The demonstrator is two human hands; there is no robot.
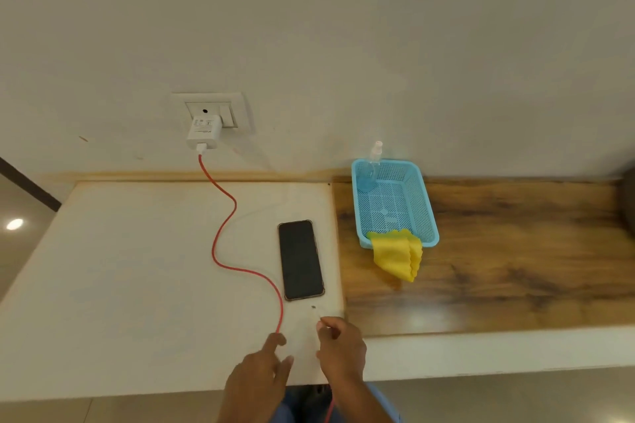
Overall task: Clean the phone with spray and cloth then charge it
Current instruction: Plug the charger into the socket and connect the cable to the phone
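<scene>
A black phone [300, 259] lies face up on the white counter [137, 268]. A red charging cable [223, 233] runs from the white charger [203, 133] in the wall socket down across the counter to my hands. My right hand [340, 347] pinches the cable's white plug end [315, 314], just below the phone's near edge. My left hand [261, 374] rests beside it with the index finger on the red cable. A clear spray bottle [371, 165] stands in the blue basket [426, 203]. A yellow cloth [397, 254] hangs over the basket's front rim.
The basket sits on a wooden counter section [515, 251] to the right of the white part. The wall socket plate [213, 110] is on the wall behind. The counter's front edge [481, 354] runs near my hands.
</scene>
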